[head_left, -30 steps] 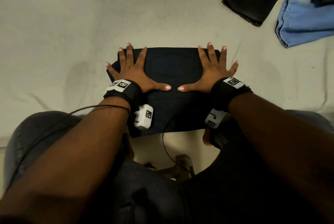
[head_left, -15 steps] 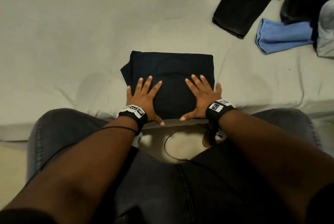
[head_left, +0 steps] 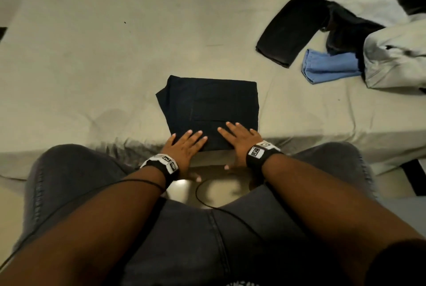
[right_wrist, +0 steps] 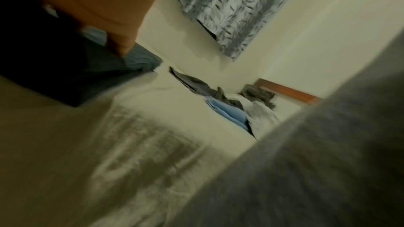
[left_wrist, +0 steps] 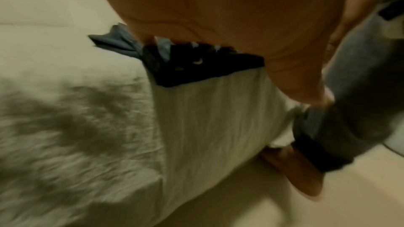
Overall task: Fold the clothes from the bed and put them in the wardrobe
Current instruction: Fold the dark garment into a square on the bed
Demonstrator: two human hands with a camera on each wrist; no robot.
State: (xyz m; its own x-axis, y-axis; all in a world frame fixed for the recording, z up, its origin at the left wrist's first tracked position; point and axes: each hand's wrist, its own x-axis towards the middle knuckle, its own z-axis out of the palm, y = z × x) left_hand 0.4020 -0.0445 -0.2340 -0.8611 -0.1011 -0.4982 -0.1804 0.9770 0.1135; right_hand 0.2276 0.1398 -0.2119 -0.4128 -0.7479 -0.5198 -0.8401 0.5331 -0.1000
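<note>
2 hands are laid flat on the near edge of a folded dark garment, which lies on a bed covered by a pale sheet. The garment is folded into a neat rectangle and sits close to the front edge of the mattress, directly ahead of the person.

The left hand is placed on the garment's near left corner, its fingers straight and slightly spread, with the fingertips on the cloth and the thumb hanging down over the bed's edge. The right hand is placed on the near right corner in the same way, fingers straight and spread, thumb pointing down past the edge. Nothing is gripped by either hand. 2 black wristbands with white tags are worn, 1 on each wrist, and a thin black cable is seen looping below the hands.

1 loose pile of unfolded clothes is seen at the far right of the bed, well apart from the folded garment: a black piece, a light blue piece just beside it, and a pale grey piece partly over the blue 1.

Grey trousers worn by the person fill the lower part of the head view. Both wrist views are blurred; in the right wrist view a leaf-patterned curtain is shown beyond the bed.
</note>
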